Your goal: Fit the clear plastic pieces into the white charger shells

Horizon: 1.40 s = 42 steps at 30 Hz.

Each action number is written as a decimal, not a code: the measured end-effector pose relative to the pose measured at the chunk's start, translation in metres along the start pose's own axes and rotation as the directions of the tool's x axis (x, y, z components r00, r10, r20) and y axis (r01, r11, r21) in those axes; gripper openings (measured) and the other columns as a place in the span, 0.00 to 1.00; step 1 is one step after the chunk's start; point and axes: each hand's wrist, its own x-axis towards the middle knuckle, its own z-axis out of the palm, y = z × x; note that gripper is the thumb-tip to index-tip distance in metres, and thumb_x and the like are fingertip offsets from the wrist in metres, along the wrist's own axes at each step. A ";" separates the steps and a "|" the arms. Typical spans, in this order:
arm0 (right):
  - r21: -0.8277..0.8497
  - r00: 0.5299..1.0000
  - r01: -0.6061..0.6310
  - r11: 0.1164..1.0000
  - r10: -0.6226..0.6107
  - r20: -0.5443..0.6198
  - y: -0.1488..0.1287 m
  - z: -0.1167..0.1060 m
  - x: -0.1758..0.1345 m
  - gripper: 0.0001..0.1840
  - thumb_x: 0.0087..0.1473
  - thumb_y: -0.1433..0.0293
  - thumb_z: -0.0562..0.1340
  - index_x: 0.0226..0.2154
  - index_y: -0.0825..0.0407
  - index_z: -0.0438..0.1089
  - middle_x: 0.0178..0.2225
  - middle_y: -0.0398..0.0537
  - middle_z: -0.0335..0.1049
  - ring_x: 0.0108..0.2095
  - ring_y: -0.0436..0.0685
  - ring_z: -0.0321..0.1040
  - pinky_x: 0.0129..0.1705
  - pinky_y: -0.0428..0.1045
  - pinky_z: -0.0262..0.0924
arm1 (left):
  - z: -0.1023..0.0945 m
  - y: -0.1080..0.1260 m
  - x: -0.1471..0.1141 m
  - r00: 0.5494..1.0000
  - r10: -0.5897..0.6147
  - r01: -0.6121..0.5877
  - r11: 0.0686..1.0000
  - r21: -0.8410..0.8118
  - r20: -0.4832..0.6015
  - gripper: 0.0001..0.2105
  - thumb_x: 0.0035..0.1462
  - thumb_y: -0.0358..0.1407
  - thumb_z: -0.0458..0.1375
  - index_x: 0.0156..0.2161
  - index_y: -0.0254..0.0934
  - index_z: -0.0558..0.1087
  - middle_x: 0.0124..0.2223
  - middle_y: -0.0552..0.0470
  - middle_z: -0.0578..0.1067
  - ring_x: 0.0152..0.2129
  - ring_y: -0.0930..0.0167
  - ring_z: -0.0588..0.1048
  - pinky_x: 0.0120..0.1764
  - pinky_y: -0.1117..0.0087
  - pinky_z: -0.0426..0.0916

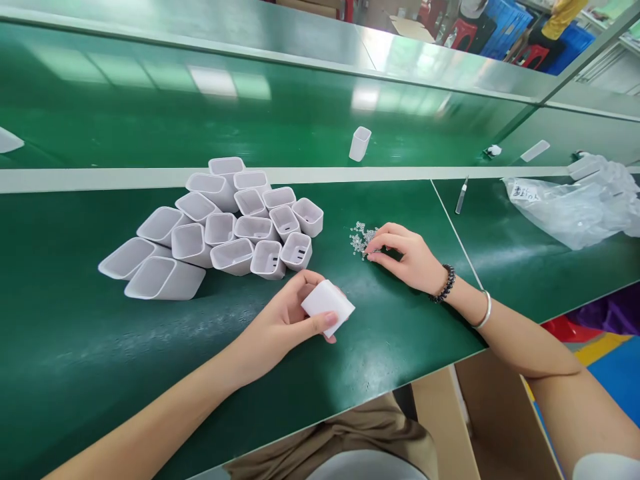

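Note:
A white plastic housing [326, 304] is tilted in my left hand [295, 310], my fingers and thumb wrapped round its sides. My right hand [407, 257] reaches to a small heap of clear plastic bits [358, 237] on the green bench, fingertips pinched together at the heap's right edge. Whatever those fingertips hold is too small to make out. Left of the heap, several similar open-topped white housings [190, 241] stand in a close group, their hollow insides facing up. Dark slots show inside a few of the nearer ones.
One white housing [360, 144] stands alone beyond the pale strip [320, 175]. A knife-like tool [462, 197] lies at right, near a clear plastic bag [565, 207] of white parts. Below the bench edge is a cardboard box [450, 420]. A person in a yellow sleeve [563, 19] is in the background.

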 end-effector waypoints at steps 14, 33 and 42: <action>-0.165 0.986 0.166 0.972 -0.160 0.051 0.006 0.009 0.004 0.08 0.64 0.72 0.59 0.34 0.51 0.73 0.37 0.49 0.71 0.40 0.56 0.67 0.42 0.52 0.66 | -0.008 0.009 -0.001 0.992 -0.118 0.122 0.987 -0.101 0.045 0.16 0.58 0.40 0.64 0.45 0.37 0.64 0.42 0.49 0.76 0.36 0.70 0.75 0.36 0.71 0.72; 0.021 0.853 0.473 0.881 -0.451 -0.262 -0.068 0.019 -0.019 0.10 0.57 0.78 0.62 0.40 0.50 0.72 0.29 0.45 0.67 0.28 0.52 0.64 0.28 0.50 0.61 | 0.004 -0.007 -0.006 1.000 -0.002 0.006 0.925 -0.379 0.012 0.23 0.47 0.39 0.71 0.44 0.41 0.66 0.37 0.54 0.75 0.32 0.73 0.73 0.38 0.71 0.67; 0.005 0.835 0.526 0.850 -0.516 -0.191 -0.073 0.015 -0.019 0.12 0.56 0.79 0.62 0.41 0.50 0.70 0.30 0.45 0.67 0.28 0.52 0.65 0.27 0.49 0.64 | 0.011 -0.010 -0.009 0.974 -0.055 0.134 0.919 -0.370 0.218 0.23 0.61 0.55 0.54 0.41 0.34 0.73 0.32 0.49 0.73 0.22 0.74 0.66 0.25 0.73 0.61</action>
